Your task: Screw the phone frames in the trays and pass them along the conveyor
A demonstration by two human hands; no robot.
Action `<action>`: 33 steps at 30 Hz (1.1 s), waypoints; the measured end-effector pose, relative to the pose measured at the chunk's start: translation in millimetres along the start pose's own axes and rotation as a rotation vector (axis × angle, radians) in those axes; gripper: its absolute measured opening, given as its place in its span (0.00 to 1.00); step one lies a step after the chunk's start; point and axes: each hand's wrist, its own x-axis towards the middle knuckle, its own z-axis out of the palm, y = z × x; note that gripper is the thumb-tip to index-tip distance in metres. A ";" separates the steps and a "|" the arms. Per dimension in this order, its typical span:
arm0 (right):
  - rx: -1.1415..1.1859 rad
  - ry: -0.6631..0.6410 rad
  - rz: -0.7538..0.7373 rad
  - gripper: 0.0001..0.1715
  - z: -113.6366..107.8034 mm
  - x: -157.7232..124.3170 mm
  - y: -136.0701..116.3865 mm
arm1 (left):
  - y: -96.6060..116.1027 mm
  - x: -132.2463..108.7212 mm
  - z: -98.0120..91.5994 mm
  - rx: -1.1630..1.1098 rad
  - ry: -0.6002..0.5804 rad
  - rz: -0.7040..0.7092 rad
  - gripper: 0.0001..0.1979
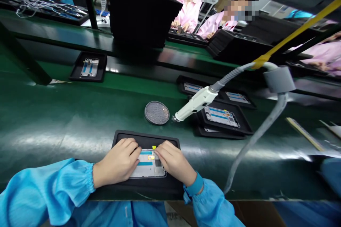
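A silver phone mid-frame (145, 172) with blue adhesive strips and a gold-coloured patch lies in a black foam tray (170, 184) in front of me. My left hand (117, 159) is closed over the left part of the frame, fingers curled together at its upper edge. On the other side, my right hand (176, 163) has its fingers pressed together on the frame's upper right edge, beside a small yellow tab (154, 147). The fingertips of both hands are partly hidden, and a blue band circles my right wrist.
Beyond the tray sits a round dish (157, 112). A white handheld nozzle (197, 103) hangs on a grey hose (255, 138) to the right. Trays with phone frames (222, 116) are stacked behind it; another tray (102, 67) lies back left. Co-workers sit across the bench.
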 end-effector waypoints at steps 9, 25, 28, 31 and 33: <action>-0.005 -0.085 0.022 0.11 -2.0 -1.3 -1.6 | 6.4 3.1 3.7 0.048 -0.073 0.039 0.17; 0.271 -0.355 0.335 0.09 -28.8 28.5 10.3 | 9.3 6.2 1.3 0.053 -0.103 0.061 0.17; 0.288 -0.398 0.355 0.09 -30.2 30.1 10.5 | 10.4 6.9 1.1 0.033 -0.120 0.042 0.17; 0.293 -0.430 0.351 0.10 -32.2 30.0 10.1 | 11.1 5.5 2.2 0.022 -0.129 0.026 0.17; 0.297 -0.444 0.332 0.12 -34.2 29.5 10.3 | 10.9 3.9 3.2 0.017 -0.116 0.018 0.18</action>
